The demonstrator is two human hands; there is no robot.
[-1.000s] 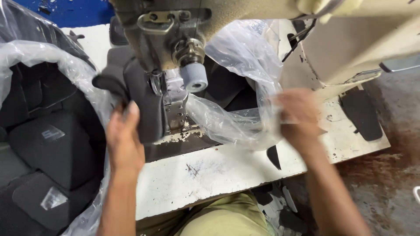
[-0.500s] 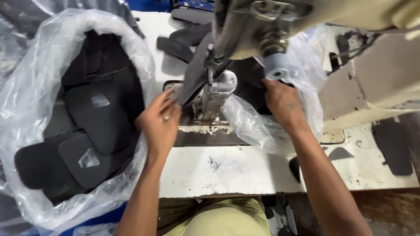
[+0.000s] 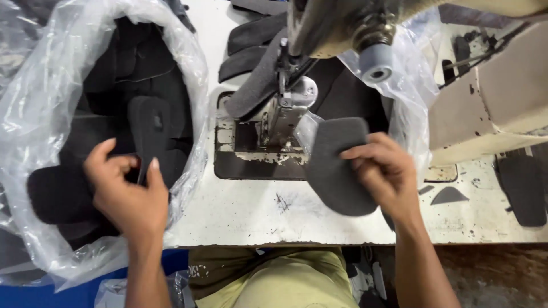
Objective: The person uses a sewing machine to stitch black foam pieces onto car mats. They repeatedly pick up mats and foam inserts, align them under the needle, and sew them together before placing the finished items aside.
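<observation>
The person is sitting at a worn white sewing table [image 3: 319,219], and both hands are busy with cut pieces of dark grey fabric. The right hand [image 3: 383,171] is pinching a rounded grey felt piece [image 3: 338,165] between thumb and curled fingers, gripping it along its right edge; the piece is hanging just in front of the sewing machine [image 3: 297,97], over the edge of the dark metal bed plate [image 3: 251,154], tilted with its rounded end pointing toward the person. The left hand [image 3: 128,191] is reaching into a clear plastic bag [image 3: 188,68] standing at the left of the table, and its thumb and fingers are closing on a narrow black strip piece [image 3: 149,134] that is standing upright among the other black cut pieces [image 3: 63,194] heaped inside; the grip looks loose, fingertips only. Behind the needle area more dark grey pieces [image 3: 248,40] are lying stacked on the table, and another crumpled clear bag [image 3: 411,97] is lying to the right of the machine head, with dark material inside it. A small grey knob [image 3: 375,63] is sticking out from the machine arm above the right hand. At the far right, a flat black piece [image 3: 522,191] and a small dark triangular scrap [image 3: 448,195] are resting on the table, well apart from both hands. The person's olive-yellow trousers [image 3: 274,279] are showing below the table edge.
</observation>
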